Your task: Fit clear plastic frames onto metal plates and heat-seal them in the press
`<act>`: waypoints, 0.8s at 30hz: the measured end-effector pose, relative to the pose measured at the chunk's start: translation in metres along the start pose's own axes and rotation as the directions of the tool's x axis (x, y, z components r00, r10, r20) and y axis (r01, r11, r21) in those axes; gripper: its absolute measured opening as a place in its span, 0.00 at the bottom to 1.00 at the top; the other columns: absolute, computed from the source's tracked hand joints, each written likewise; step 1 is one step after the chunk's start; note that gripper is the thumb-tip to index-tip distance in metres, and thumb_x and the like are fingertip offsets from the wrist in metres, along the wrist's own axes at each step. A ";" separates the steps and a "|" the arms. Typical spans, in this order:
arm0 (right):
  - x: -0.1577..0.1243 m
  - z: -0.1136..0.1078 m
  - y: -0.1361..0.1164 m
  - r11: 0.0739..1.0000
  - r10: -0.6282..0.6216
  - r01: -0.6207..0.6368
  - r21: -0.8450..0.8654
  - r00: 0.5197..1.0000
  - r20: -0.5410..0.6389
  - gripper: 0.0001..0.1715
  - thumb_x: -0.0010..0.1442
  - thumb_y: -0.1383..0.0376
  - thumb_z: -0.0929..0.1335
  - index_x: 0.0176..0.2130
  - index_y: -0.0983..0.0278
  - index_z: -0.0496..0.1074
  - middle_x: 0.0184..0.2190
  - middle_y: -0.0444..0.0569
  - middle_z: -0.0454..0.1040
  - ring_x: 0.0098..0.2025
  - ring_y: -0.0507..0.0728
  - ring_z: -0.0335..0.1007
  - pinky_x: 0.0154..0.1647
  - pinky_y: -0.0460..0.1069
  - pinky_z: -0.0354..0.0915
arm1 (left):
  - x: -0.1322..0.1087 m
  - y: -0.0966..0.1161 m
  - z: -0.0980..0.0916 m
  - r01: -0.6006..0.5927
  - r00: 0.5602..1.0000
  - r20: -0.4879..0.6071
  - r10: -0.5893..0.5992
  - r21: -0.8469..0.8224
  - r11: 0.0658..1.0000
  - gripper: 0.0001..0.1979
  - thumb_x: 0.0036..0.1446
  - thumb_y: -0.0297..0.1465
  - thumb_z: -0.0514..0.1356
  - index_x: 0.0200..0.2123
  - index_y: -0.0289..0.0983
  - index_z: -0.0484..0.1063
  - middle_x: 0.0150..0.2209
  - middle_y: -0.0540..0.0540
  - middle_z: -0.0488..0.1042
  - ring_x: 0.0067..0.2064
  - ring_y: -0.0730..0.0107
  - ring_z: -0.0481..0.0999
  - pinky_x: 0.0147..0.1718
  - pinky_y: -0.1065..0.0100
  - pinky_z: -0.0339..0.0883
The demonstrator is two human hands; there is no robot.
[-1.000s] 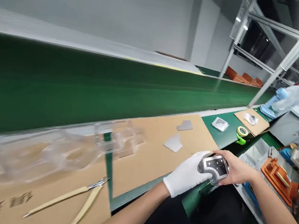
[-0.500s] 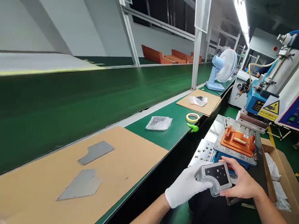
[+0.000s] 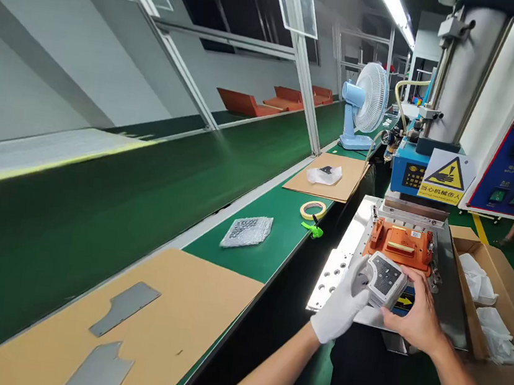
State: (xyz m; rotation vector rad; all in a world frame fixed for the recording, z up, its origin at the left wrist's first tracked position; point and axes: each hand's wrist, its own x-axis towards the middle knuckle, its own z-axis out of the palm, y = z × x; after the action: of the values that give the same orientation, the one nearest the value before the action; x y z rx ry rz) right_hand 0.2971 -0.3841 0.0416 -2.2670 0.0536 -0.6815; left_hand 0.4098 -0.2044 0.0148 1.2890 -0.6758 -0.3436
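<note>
You face green conveyor bench (image 3: 234, 264). Near end: cardboard sheet (image 3: 196, 310) under two grey metal plates (image 3: 124, 309). Further along, on green: clear wrapped packet (image 3: 246, 231), masking tape roll (image 3: 313, 210), green clip (image 3: 312, 229). Then second cardboard sheet (image 3: 347, 182) bearing plastic bag (image 3: 324, 174); pale blue fan (image 3: 364, 99) beyond.

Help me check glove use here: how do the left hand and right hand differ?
The left hand wears a white glove, while the right hand is bare. The left hand cups the left side of the grey panel, while the right hand's fingers reach its right edge. Both hold that same panel over the orange fixture, and both forearms are bare.
</note>
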 end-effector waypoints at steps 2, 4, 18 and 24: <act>-0.002 0.016 -0.004 1.000 0.006 -0.007 -0.015 0.997 -0.075 0.50 0.52 0.63 0.79 0.68 0.54 0.61 0.62 0.57 0.68 0.65 0.71 0.68 0.70 0.69 0.67 | -0.002 -0.006 0.009 -0.029 0.995 -0.098 0.029 0.001 1.000 0.44 0.64 0.55 0.65 0.75 0.43 0.57 0.75 0.35 0.60 0.76 0.42 0.60 0.74 0.42 0.56; -0.004 0.029 -0.008 1.000 0.020 -0.022 -0.021 0.993 -0.118 0.47 0.55 0.61 0.80 0.67 0.53 0.62 0.61 0.57 0.69 0.64 0.72 0.69 0.68 0.70 0.69 | -0.001 -0.011 0.013 -0.013 0.979 -0.205 0.013 0.005 1.000 0.43 0.65 0.56 0.64 0.74 0.41 0.58 0.75 0.35 0.62 0.76 0.43 0.60 0.74 0.44 0.55; 0.042 -0.028 0.006 0.999 -0.009 -0.006 0.041 0.933 0.360 0.50 0.56 0.55 0.82 0.71 0.47 0.65 0.69 0.51 0.65 0.70 0.67 0.67 0.74 0.66 0.64 | 0.020 -0.003 -0.013 0.052 0.998 -0.026 -0.055 -0.104 0.993 0.28 0.68 0.46 0.63 0.66 0.40 0.72 0.68 0.38 0.73 0.70 0.43 0.70 0.72 0.42 0.59; 0.057 -0.039 0.006 1.000 -0.027 0.026 0.010 0.874 0.485 0.56 0.52 0.58 0.83 0.72 0.48 0.63 0.72 0.52 0.63 0.73 0.68 0.64 0.75 0.66 0.62 | 0.038 -0.007 -0.007 0.037 0.993 0.117 -0.020 -0.144 0.989 0.28 0.68 0.44 0.64 0.66 0.39 0.72 0.68 0.38 0.72 0.70 0.45 0.69 0.72 0.43 0.59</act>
State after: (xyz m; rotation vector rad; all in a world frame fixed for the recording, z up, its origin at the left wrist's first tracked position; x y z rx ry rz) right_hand 0.3280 -0.4278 0.0867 -2.3745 -0.2229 -0.1057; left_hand 0.4441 -0.2230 0.0176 1.1468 -0.7164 -0.4855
